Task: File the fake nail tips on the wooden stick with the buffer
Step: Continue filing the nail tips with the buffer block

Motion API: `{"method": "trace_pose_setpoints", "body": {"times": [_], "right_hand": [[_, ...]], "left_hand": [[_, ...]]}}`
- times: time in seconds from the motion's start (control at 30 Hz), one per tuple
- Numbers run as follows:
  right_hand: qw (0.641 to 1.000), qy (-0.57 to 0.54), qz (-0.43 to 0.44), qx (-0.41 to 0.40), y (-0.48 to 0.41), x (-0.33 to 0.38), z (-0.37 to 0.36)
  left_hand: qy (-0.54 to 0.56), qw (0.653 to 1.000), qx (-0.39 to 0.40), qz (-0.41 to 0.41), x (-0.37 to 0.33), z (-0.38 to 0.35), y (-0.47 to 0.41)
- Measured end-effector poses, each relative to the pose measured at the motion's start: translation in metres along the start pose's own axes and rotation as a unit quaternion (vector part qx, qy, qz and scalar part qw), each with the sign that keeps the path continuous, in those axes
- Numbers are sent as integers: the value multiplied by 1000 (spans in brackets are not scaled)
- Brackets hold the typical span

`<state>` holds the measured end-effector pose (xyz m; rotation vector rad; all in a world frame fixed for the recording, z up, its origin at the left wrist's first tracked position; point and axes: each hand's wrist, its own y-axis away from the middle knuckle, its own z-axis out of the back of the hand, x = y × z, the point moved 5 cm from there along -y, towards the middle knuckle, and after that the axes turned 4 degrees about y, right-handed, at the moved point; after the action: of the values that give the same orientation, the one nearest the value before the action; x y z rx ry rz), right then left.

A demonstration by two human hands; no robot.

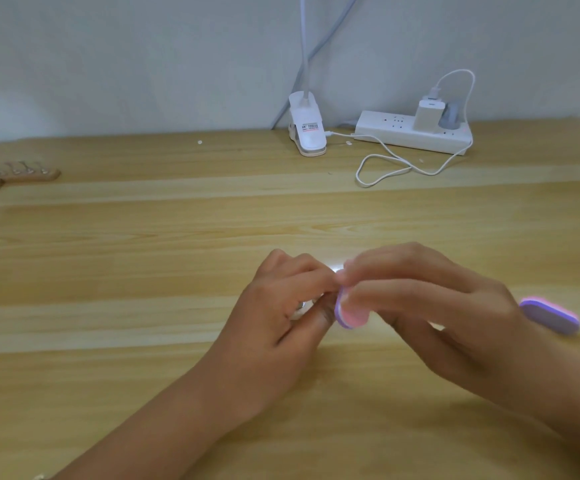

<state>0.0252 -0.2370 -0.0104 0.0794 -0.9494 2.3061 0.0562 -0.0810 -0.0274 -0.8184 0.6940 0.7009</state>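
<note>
Left hand (274,313): fingers curled, thumb and fingers pinching a small shiny piece (299,306); too blurred to tell what it is.
Right hand (437,306): fingers curled round the buffer (349,317), fingertips meeting those of the left hand.
Buffer: purple and pink, one end showing under the right fingers, the other end past the right wrist; near the middle of the table (143,237), towards its front edge.
Wooden sticks (29,174): two, lying flat at the table's left edge, one just beside the other.
Nail tips (8,168): pale, in a row on top of each stick.
Clip lamp (307,129): white, at the back edge.
Power strip (413,133): at the back edge, right of the lamp; a white charger (428,116) is plugged into it.
Cable (385,168): white, looped on the table in front of the strip.
</note>
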Motion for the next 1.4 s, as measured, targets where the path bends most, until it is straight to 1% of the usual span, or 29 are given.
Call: {"method": "trace_pose_setpoints", "body": {"times": [0.03,0.13,0.17,0.3,0.43,0.57,0.7,0.73,0.83,0.87,0.97,1.0,1.1,1.13,1.23,1.37,1.4], "right_hand": [[1000,4,4,3,1,-2,2],[999,11,-37,-9,1,-13,9],[999,8,-39,-10,1,-12,8],[1000,14,16,7,0,1,1],[999,20,-33,-18,0,-11,10],[999,33,22,-9,1,5,-1],[998,39,-26,-37,0,-9,9],[998,33,-26,-38,0,-7,7],[999,36,19,-30,1,6,0],[998,44,20,-32,1,5,2],[997,52,-21,-53,0,-6,9],[997,48,-22,-54,1,-4,8],[998,46,17,-45,1,7,1],[997,52,19,-46,1,6,1],[996,56,-18,-65,1,-4,8],[997,46,17,-63,1,8,2],[997,52,15,-63,0,6,3]], "left_hand": [[-3,1000,2,0,0,0,0],[-6,1000,-4,1,-1,0,-1],[-3,1000,-4,1,-1,0,-1],[0,1000,6,1,-1,0,0],[12,1000,-5,5,-2,1,-2],[18,1000,2,5,-2,2,-2],[29,999,0,19,0,2,-2],[36,999,1,20,1,2,-2],[52,998,3,17,0,2,-1],[55,998,1,19,0,2,-1],[64,998,-8,28,2,2,-1],[65,997,-10,27,1,2,-1],[61,998,-16,18,0,3,-2],[59,998,-18,18,1,4,-2],[57,998,-21,25,2,4,-2],[69,997,-23,19,0,4,-1],[66,997,-23,19,1,5,-1]]}}
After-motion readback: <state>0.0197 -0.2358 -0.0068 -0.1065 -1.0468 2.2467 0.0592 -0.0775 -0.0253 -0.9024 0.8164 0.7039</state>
